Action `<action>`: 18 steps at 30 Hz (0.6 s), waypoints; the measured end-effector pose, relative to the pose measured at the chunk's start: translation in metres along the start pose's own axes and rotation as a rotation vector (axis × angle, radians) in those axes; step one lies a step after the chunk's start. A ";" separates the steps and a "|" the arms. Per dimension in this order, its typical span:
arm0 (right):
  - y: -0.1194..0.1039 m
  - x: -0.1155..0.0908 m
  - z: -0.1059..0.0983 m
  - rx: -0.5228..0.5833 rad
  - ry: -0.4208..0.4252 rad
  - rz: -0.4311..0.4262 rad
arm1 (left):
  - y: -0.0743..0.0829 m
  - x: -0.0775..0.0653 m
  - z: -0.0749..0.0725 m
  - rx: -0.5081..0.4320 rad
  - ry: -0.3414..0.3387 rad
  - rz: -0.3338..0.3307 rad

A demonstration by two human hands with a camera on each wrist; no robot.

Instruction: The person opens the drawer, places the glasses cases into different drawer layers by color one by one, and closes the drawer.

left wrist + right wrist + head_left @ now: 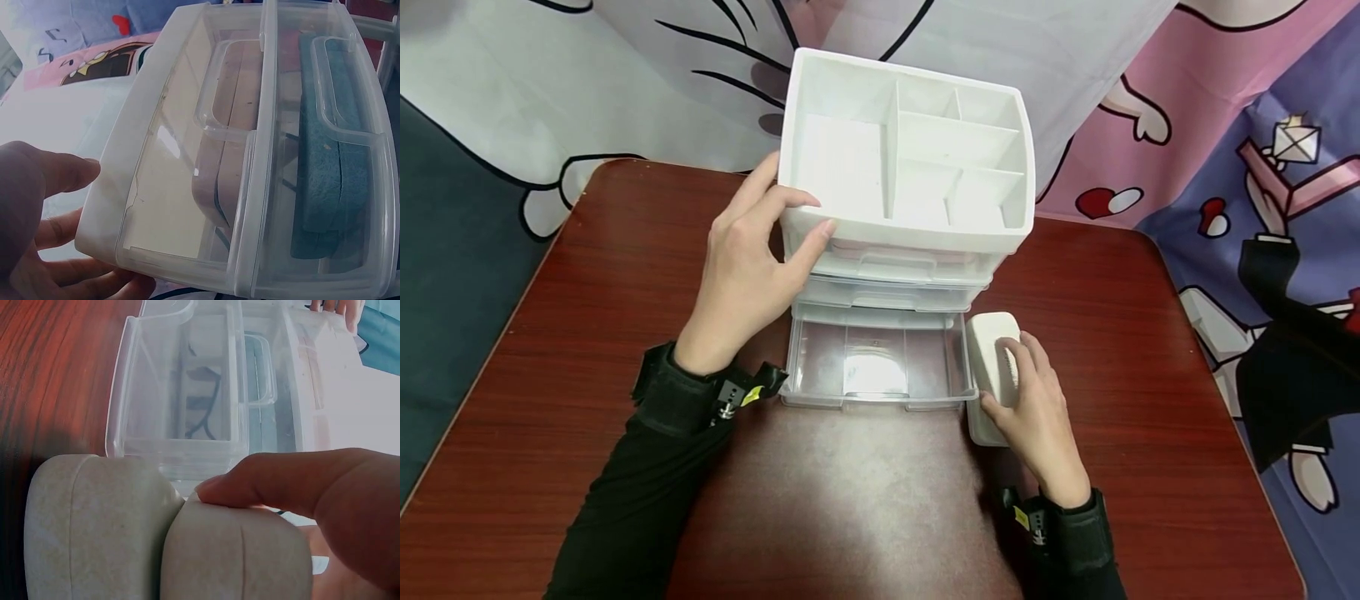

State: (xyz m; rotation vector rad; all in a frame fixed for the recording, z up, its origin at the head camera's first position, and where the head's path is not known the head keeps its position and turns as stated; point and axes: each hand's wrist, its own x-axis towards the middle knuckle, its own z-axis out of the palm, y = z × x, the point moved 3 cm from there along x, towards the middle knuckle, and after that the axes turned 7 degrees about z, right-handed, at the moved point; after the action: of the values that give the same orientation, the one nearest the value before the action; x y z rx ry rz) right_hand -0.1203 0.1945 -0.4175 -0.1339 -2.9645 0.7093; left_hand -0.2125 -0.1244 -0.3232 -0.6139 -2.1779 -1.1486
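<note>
A white drawer organizer (910, 233) stands at the back of the table, its bottom clear drawer (880, 358) pulled out. My left hand (752, 250) holds the organizer's front left corner, the thumb at the front rim. To the right of the drawer an oblong off-white case (988, 379) rests on the table. My right hand (1037, 417) grips the case, thumb on its near left side and fingers over the right part. Close up, the case (112, 525) shows a rounded, speckled shell with a deep groove, and the thumb (250, 481) presses beside that groove.
Through the upper drawer fronts a pink case (219, 156) and a teal case (331, 144) show. The organizer's top tray (842, 158) has several compartments. A printed curtain (625, 92) hangs behind the reddish-brown table (1135, 358).
</note>
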 end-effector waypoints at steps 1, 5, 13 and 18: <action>0.001 0.000 0.000 0.010 0.004 -0.002 | 0.000 0.000 0.000 0.001 -0.001 0.002; 0.002 0.000 -0.003 0.029 0.004 0.009 | 0.000 0.000 0.001 -0.002 -0.005 0.009; 0.001 -0.002 -0.014 0.024 0.025 0.009 | -0.001 -0.001 0.000 0.006 -0.008 0.008; -0.003 -0.007 -0.023 0.030 0.050 -0.001 | 0.000 -0.001 0.000 0.013 -0.012 0.005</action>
State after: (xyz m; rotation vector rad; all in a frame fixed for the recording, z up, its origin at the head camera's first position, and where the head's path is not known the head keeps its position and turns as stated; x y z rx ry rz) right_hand -0.1111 0.2011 -0.3963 -0.1459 -2.9049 0.7395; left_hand -0.2122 -0.1245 -0.3241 -0.6222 -2.1910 -1.1301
